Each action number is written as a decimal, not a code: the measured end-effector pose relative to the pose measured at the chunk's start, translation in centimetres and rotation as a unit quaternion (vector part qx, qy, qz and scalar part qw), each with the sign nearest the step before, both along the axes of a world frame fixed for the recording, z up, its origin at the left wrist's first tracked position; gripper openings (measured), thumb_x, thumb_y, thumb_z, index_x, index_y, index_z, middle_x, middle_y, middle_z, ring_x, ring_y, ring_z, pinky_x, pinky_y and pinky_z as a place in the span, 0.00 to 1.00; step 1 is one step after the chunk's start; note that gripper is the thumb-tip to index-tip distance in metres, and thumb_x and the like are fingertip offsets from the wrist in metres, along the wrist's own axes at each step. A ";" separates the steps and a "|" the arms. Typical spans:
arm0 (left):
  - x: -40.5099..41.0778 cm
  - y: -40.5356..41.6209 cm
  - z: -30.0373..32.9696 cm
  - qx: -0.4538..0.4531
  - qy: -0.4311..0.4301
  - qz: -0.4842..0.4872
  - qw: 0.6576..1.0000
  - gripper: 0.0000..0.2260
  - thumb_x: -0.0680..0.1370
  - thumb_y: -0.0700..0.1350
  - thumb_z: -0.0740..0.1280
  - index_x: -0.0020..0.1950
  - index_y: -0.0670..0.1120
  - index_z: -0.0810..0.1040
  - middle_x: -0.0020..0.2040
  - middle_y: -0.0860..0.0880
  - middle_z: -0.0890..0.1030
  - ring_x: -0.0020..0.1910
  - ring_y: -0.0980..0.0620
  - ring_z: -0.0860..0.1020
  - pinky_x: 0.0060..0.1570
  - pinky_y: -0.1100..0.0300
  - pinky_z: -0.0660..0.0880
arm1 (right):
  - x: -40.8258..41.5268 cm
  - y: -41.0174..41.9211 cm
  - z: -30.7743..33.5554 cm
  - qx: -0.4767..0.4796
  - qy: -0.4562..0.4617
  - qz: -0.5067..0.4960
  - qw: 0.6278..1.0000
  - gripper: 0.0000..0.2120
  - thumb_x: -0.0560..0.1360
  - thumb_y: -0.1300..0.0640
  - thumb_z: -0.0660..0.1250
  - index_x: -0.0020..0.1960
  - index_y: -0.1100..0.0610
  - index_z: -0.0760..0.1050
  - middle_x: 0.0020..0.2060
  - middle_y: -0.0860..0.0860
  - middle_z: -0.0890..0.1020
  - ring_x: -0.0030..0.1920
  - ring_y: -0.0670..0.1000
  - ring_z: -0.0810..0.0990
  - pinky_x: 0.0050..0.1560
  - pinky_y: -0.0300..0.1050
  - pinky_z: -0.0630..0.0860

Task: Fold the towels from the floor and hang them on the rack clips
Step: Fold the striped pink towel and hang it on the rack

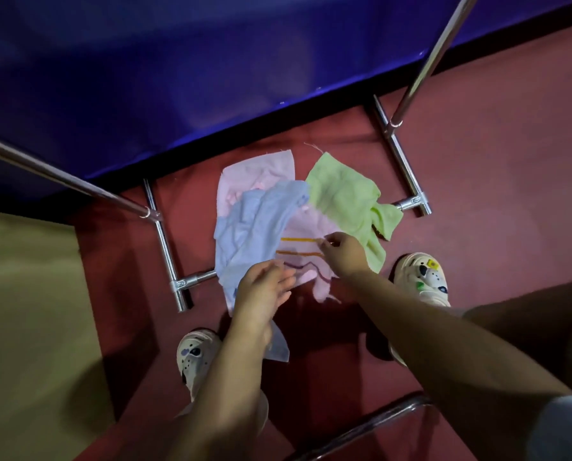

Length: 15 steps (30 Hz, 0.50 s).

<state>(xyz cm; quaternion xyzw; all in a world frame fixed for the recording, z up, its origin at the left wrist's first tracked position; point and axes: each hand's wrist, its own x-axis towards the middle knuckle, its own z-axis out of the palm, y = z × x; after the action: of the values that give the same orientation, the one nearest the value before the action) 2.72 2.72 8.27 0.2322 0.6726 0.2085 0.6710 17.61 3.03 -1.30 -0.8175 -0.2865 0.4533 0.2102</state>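
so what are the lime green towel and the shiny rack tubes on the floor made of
The lime green towel looks like soft terry or microfibre cloth: matte, fuzzy surface, limp creases, frayed corner. The shiny rack tubes look like polished or chromed metal, probably steel: bright mirror highlights and clamp joints. The exact fibre or alloy can't be told.

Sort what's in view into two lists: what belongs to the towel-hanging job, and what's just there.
Belongs to the job:
- blue towel
- green towel
- pink striped towel, right hand pinching its edge
- plain pink towel
- left hand, over the pile
- rack frame; no clips visible

Just there:
- blue sheet
- clogs
- red floor
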 end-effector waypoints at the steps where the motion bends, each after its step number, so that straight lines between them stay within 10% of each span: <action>1: 0.0 -0.2 1.2 0.013 0.000 -0.003 1.000 0.06 0.80 0.40 0.61 0.45 0.47 0.75 0.42 0.49 0.83 0.44 0.53 0.81 0.44 0.61 0.74 | -0.1 0.3 1.8 0.014 0.030 -0.020 0.999 0.08 0.76 0.55 0.65 0.40 0.57 0.78 0.37 0.56 0.80 0.43 0.56 0.78 0.46 0.45 0.71; 10: -0.1 -5.4 16.1 0.207 -0.017 0.015 0.978 0.05 0.77 0.37 0.66 0.47 0.48 0.77 0.44 0.46 0.82 0.38 0.58 0.82 0.43 0.61 0.77 | 0.9 -0.9 23.5 0.196 0.198 -0.100 0.955 0.09 0.74 0.55 0.69 0.39 0.59 0.79 0.31 0.53 0.79 0.34 0.52 0.76 0.40 0.45 0.73; 15: -0.4 -9.1 24.1 0.388 -0.002 -0.022 0.921 0.15 0.72 0.43 0.72 0.58 0.53 0.76 0.60 0.50 0.79 0.58 0.56 0.78 0.59 0.56 0.74 | -0.3 -5.7 35.5 0.305 0.296 -0.027 0.905 0.11 0.76 0.56 0.67 0.41 0.64 0.81 0.36 0.59 0.79 0.38 0.54 0.76 0.43 0.48 0.74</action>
<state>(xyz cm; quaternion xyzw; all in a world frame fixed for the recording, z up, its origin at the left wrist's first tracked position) 2.33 -6.39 32.37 0.4883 0.5324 0.4390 0.5342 17.36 -2.63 34.20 -0.5493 -0.3129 0.5590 0.5366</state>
